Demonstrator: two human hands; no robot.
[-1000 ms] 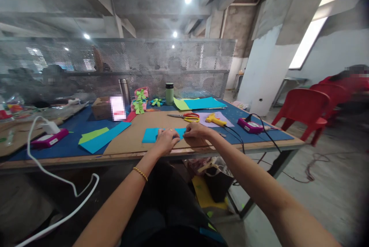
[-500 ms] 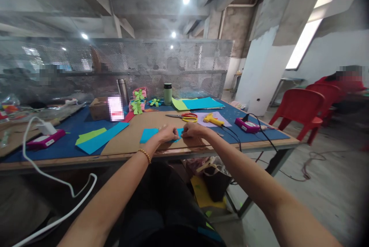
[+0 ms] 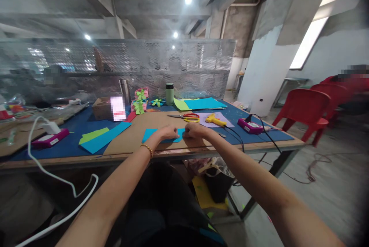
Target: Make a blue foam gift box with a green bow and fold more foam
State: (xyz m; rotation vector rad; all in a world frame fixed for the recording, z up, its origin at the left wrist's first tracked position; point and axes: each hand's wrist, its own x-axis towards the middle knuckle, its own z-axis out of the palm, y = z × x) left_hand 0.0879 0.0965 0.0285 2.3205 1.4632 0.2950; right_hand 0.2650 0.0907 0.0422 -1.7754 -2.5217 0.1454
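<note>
A blue sheet of paper [image 3: 148, 135] lies on brown cardboard [image 3: 123, 141] at the table's front edge. My left hand [image 3: 168, 132] rests on the sheet's middle with its fingers curled and pressed down. Close beside it, my right hand [image 3: 193, 130] grips the sheet's right end with bent fingers; the fingertips are partly hidden. Just behind the hands are scissors [image 3: 188, 117] with red and yellow handles. To the right, a yellow glue gun [image 3: 215, 120] lies on a purple sheet [image 3: 203, 118].
Blue strips [image 3: 105, 139] lie left of the cardboard. Behind stand a phone [image 3: 118, 108] against a box [image 3: 100, 109], a steel flask [image 3: 124, 91], green-bowed pink items [image 3: 140, 102] and a green bottle [image 3: 169, 95]. Purple power strips [image 3: 250, 125] sit at both sides, with trailing cables.
The view has shifted slightly, so everything sits a little further right. Both hands stay at the blue paper, with the left fingers curled more tightly.
</note>
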